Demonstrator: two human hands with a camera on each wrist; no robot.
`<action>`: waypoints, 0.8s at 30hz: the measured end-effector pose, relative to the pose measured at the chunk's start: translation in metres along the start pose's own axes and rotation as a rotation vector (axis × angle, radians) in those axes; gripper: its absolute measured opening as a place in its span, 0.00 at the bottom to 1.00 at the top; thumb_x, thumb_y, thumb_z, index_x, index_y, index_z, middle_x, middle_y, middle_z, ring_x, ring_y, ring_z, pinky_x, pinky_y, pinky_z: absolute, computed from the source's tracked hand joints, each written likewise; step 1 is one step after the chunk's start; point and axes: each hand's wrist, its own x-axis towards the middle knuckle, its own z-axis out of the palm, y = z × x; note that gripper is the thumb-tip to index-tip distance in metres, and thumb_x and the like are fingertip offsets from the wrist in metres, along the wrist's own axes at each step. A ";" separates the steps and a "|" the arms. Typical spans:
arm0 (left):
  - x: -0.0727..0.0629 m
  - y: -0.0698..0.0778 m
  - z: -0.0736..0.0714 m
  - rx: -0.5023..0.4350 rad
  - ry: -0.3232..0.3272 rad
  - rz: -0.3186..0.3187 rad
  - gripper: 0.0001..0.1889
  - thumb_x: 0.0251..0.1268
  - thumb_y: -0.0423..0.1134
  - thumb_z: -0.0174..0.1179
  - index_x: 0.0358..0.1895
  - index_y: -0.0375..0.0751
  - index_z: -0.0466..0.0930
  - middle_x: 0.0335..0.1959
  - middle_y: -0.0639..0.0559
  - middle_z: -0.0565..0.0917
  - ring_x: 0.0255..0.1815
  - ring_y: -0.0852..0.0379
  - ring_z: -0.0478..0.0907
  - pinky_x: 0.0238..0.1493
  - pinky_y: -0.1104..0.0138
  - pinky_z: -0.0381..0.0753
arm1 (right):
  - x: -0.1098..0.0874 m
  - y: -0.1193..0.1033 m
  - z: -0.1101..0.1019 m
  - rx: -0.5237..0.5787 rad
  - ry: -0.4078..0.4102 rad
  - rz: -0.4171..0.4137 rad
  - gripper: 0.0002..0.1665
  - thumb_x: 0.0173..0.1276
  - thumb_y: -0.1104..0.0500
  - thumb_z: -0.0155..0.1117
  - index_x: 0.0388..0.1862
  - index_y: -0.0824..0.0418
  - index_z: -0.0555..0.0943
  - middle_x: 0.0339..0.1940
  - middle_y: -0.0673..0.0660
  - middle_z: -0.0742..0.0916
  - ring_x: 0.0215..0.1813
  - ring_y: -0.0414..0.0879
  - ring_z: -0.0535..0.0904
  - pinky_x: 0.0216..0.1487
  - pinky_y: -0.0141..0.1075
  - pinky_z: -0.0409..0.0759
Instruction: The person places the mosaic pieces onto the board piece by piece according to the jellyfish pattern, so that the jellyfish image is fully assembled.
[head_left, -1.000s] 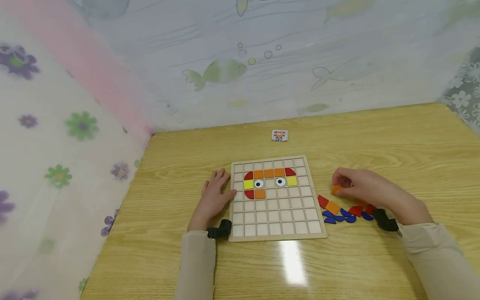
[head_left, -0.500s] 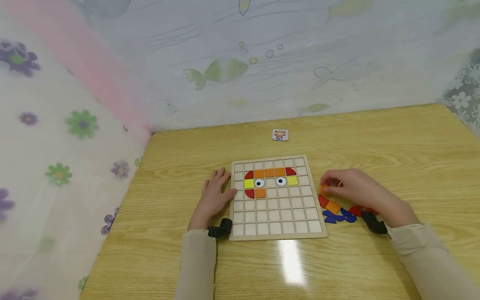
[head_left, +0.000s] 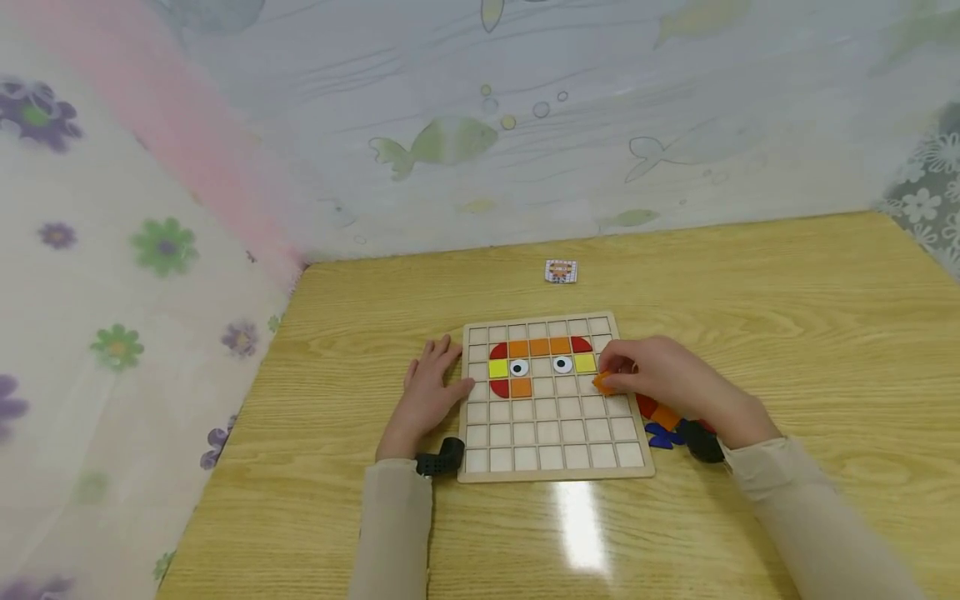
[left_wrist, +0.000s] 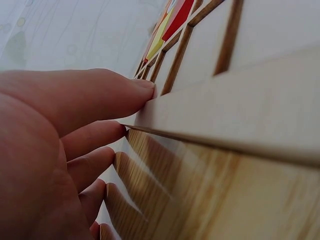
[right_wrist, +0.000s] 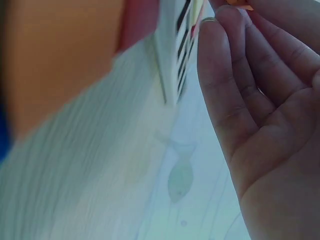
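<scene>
My right hand (head_left: 675, 382) pinches an orange square tile (head_left: 602, 383) between thumb and fingers, over the right columns of a wooden grid board (head_left: 555, 477). Only a sliver of the orange tile (right_wrist: 242, 4) shows at the top of the right wrist view. On the board, red quarter-round tiles (head_left: 581, 343), orange squares (head_left: 539, 347), yellow squares (head_left: 585, 362) and two eye tiles (head_left: 519, 367) sit in the upper cells. My left hand (head_left: 426, 393) lies at the board's left edge, its thumb (left_wrist: 115, 92) on the rim and its fingers stretched out beside it.
Right of the board lie loose blue half-rounds (head_left: 661, 437), an orange square (head_left: 664, 417) and red pieces (head_left: 647, 407), partly hidden by my right hand and its black wrist camera (head_left: 701, 442). A small pattern card (head_left: 561, 271) lies behind the board, near the wall.
My right hand has moved left with the orange tile, from above the loose pieces to over the board's right side. The left hand and the board have stayed put.
</scene>
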 end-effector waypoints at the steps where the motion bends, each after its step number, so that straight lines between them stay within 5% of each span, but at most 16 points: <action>1: 0.000 0.000 0.000 -0.003 0.000 -0.001 0.31 0.61 0.47 0.53 0.67 0.43 0.57 0.70 0.49 0.48 0.70 0.51 0.35 0.65 0.53 0.31 | 0.003 -0.002 0.001 0.001 -0.002 0.003 0.05 0.59 0.51 0.62 0.34 0.47 0.77 0.29 0.41 0.81 0.33 0.37 0.75 0.38 0.35 0.73; 14: 0.000 -0.001 0.000 -0.010 -0.001 -0.011 0.31 0.61 0.47 0.53 0.67 0.43 0.58 0.70 0.50 0.48 0.70 0.52 0.35 0.65 0.54 0.31 | 0.030 -0.021 0.013 0.003 -0.016 -0.102 0.11 0.61 0.55 0.60 0.44 0.50 0.80 0.33 0.43 0.81 0.35 0.38 0.74 0.38 0.36 0.73; 24: 0.000 -0.002 0.001 -0.005 0.000 -0.004 0.31 0.61 0.47 0.54 0.67 0.44 0.57 0.71 0.51 0.48 0.70 0.52 0.34 0.65 0.54 0.31 | 0.043 -0.032 0.022 -0.024 -0.069 -0.090 0.12 0.61 0.58 0.59 0.45 0.51 0.79 0.32 0.44 0.80 0.33 0.39 0.72 0.38 0.35 0.71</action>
